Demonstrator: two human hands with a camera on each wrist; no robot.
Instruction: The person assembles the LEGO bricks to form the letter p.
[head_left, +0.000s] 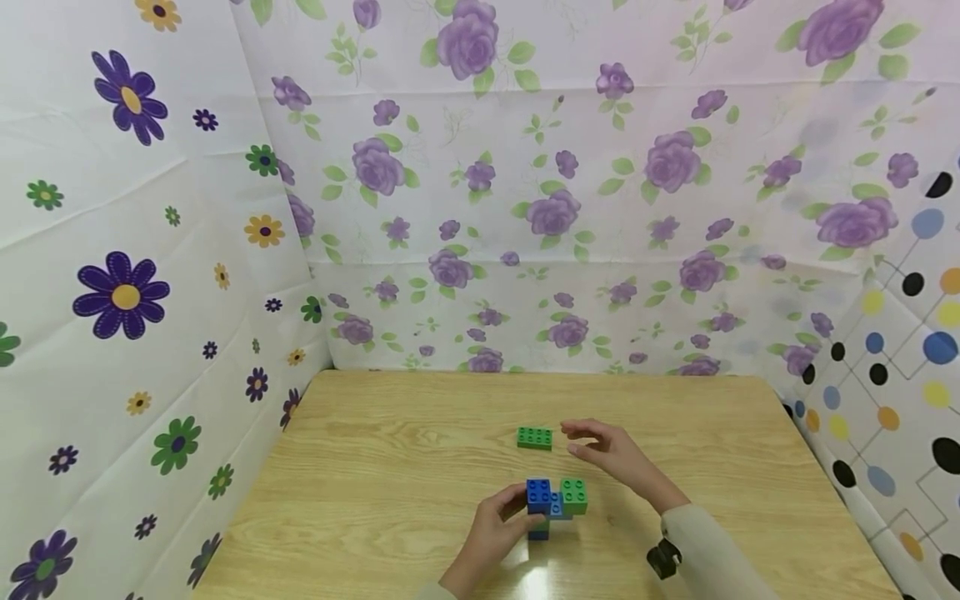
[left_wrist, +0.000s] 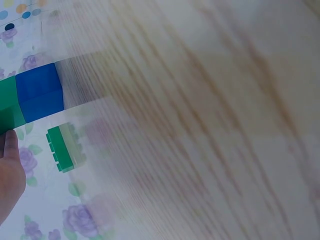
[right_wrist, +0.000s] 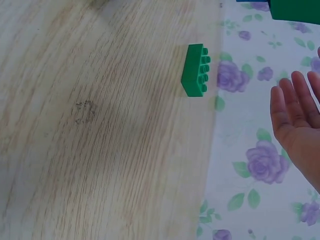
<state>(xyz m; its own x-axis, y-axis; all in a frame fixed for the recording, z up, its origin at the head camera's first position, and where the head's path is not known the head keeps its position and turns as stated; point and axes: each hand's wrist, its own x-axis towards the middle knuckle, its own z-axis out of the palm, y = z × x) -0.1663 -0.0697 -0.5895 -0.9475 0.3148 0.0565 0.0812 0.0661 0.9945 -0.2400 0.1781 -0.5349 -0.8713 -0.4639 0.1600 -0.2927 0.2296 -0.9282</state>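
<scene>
My left hand (head_left: 491,527) grips a toy building-brick assembly by its left side. A dark blue brick (head_left: 537,490) tops its stack, with green and blue bricks below. A light blue brick (head_left: 556,505) links it to a light green brick (head_left: 573,493) on the right. In the left wrist view, fingers (left_wrist: 9,150) touch the green part beside a blue brick (left_wrist: 41,93). A loose green brick (head_left: 535,438) lies studs up on the table beyond the assembly. My right hand (head_left: 611,454) hovers just right of it, holding nothing, its fingers (right_wrist: 297,102) relaxed and apart from the brick.
The wooden table (head_left: 390,467) reaches back to a flower-print cloth (head_left: 510,300). A daisy-print cloth (head_left: 187,333) hangs on the left and a dotted cloth (head_left: 892,417) on the right. A black device (head_left: 663,558) is strapped at my right wrist.
</scene>
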